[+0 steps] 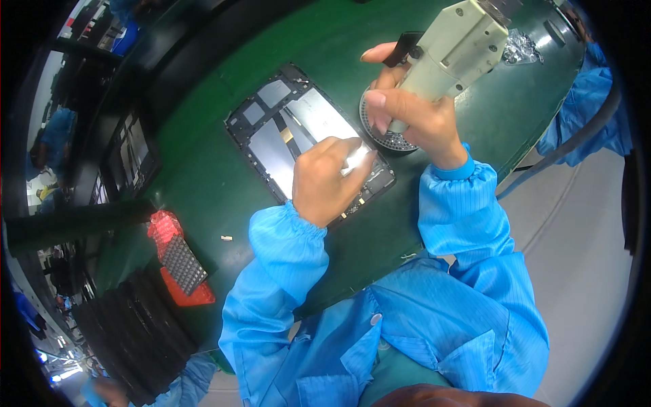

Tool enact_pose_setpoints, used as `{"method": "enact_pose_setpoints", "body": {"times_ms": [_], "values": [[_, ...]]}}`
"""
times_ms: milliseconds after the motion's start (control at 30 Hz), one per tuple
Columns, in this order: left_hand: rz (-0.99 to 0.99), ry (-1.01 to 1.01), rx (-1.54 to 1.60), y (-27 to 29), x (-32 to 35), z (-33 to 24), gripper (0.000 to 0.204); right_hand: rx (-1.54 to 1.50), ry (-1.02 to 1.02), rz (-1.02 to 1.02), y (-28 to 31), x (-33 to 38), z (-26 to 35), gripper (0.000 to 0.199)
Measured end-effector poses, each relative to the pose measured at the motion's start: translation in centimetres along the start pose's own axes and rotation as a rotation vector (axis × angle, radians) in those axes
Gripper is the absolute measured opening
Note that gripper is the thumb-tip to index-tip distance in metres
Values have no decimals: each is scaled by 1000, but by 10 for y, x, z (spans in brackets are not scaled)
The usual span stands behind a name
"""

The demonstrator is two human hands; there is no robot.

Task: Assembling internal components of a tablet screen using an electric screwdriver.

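while the right hand (pixel 426 121) wraps around one power tool (pixel 453 55), the left hand (pixel 324 178) half-curls over one tablet (pixel 310 122), hold unclear.

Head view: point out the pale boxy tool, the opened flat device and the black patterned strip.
Pale boxy tool (pixel 451 54), head view: side of its casing.
Opened flat device (pixel 317 117), head view: silver inner panel.
Black patterned strip (pixel 184 265), head view: middle of its face.
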State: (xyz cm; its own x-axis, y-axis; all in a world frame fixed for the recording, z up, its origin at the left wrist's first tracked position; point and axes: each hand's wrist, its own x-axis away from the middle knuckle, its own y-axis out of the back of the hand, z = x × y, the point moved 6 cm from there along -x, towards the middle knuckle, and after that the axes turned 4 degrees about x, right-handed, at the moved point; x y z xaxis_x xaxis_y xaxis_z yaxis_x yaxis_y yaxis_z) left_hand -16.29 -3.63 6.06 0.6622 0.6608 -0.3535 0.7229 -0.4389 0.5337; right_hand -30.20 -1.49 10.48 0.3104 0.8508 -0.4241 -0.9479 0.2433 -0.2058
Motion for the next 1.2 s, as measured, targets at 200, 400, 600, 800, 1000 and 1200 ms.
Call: {"method": "enact_pose_setpoints", "body": {"times_ms": [200,400,600,800,1000,1200], "values": [[-12,2,8,-4,-4,-3,15,33,-73,88,-9,7,2,40],[6,9,-11,-6,-2,1,12,88,-19,112,-15,11,2,38],[-20,4,15,-5,-1,1,9,51,-28,98,-15,13,2,38],[-46,-18,12,2,2,1,14,6,-50,36,-19,14,-5,34],[-178,-24,-92,47,34,2,25,57,-39,55,-12,15,-1,39],[-430,316,72,94,85,32,20,83,-22,52,-8,17,-2,43]]}}
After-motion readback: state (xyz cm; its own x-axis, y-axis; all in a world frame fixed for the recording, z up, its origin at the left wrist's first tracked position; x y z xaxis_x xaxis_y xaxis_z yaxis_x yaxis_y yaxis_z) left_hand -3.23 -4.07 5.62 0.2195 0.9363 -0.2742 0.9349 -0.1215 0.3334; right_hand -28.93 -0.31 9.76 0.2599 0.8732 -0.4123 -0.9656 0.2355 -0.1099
